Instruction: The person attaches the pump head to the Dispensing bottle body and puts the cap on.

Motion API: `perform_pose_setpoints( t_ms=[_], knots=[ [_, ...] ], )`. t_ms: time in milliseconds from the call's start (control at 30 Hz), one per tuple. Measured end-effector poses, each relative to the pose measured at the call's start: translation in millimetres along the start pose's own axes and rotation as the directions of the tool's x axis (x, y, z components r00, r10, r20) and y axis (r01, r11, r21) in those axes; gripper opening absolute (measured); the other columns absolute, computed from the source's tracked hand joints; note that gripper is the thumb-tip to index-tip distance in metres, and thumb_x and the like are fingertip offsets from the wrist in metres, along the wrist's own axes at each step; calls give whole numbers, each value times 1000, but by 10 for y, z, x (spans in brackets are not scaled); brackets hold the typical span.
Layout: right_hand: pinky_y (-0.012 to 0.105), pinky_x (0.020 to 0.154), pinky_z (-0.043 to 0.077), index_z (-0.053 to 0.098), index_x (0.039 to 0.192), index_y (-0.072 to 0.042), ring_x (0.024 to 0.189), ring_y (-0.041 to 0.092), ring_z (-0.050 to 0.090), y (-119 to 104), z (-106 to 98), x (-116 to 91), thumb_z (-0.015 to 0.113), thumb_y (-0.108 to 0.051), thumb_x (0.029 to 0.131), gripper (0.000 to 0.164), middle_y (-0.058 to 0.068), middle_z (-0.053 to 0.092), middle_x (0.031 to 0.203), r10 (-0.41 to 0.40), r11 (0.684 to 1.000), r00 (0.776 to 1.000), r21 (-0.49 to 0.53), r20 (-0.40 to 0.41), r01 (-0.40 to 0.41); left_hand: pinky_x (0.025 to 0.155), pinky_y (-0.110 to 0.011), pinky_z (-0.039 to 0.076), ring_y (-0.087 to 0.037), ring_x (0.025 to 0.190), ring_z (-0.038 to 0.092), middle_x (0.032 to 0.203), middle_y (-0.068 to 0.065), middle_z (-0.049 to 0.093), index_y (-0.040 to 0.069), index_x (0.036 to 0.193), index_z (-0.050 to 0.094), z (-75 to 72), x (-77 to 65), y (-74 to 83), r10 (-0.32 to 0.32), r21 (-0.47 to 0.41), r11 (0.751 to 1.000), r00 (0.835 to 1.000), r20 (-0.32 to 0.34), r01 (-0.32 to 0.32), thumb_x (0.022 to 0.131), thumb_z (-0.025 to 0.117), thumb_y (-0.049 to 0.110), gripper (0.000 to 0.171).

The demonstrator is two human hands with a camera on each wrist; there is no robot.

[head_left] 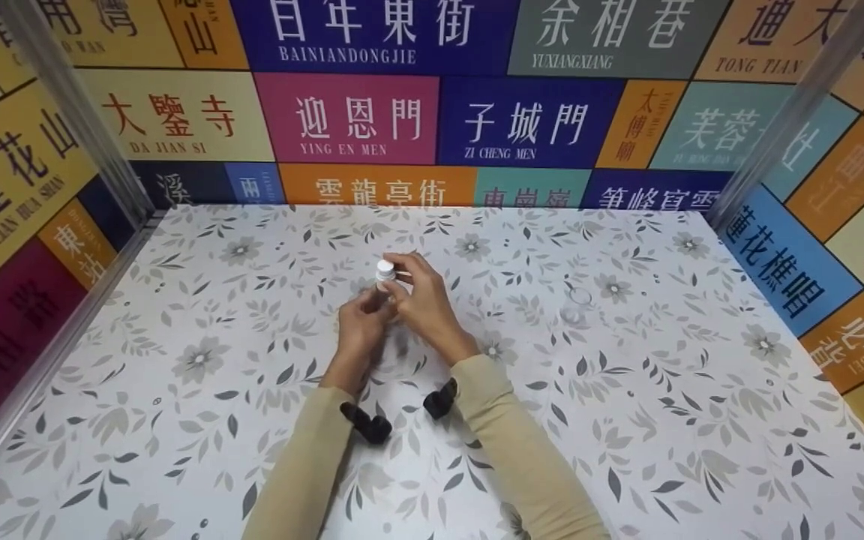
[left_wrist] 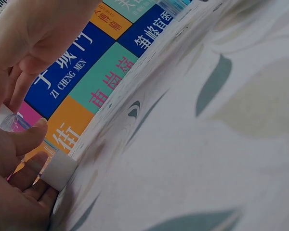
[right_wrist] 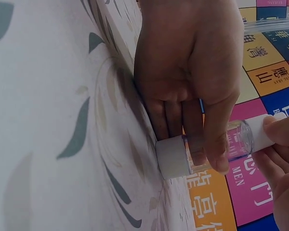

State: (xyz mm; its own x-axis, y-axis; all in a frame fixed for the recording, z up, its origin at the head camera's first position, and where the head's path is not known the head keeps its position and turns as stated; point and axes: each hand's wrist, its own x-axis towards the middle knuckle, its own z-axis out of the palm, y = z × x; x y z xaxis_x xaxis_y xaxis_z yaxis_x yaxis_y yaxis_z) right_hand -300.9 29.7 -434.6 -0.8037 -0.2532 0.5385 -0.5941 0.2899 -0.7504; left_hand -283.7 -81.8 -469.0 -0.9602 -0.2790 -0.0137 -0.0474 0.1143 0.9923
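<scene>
A small clear bottle (right_wrist: 238, 139) stands upright between the hands, over the middle of the table. It has a white cap (head_left: 385, 267) on top and a wide white base (right_wrist: 173, 157) close to the tabletop. My left hand (head_left: 361, 326) grips the clear body low down, its thumb along one side and fingers behind. From the right, my right hand (head_left: 428, 300) pinches the white top part between thumb and fingers. In the left wrist view, the base (left_wrist: 59, 170) shows below the left fingers.
A white tabletop (head_left: 252, 450) with grey flowers and leaves lies under both arms. A thin clear ring (head_left: 576, 295) lies right of the hands. Colourful panels with Chinese lettering (head_left: 346, 118) stand behind and at both sides. Black wrist mounts (head_left: 367, 424) sit on the sleeves.
</scene>
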Motion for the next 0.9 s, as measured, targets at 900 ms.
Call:
perform_pose_setpoints(
  t_ms=[900],
  knots=[
    [39, 102, 55, 59, 129, 6, 115, 35, 67, -26, -18, -2, 65, 1, 93, 37, 23, 64, 122, 18, 1000, 1000, 0, 11, -18, 110, -38, 49, -31, 131, 58, 134, -21, 64, -1, 130, 63, -9, 4, 8, -16, 0, 1000, 1000, 11, 16, 85, 74, 5, 47]
  ],
)
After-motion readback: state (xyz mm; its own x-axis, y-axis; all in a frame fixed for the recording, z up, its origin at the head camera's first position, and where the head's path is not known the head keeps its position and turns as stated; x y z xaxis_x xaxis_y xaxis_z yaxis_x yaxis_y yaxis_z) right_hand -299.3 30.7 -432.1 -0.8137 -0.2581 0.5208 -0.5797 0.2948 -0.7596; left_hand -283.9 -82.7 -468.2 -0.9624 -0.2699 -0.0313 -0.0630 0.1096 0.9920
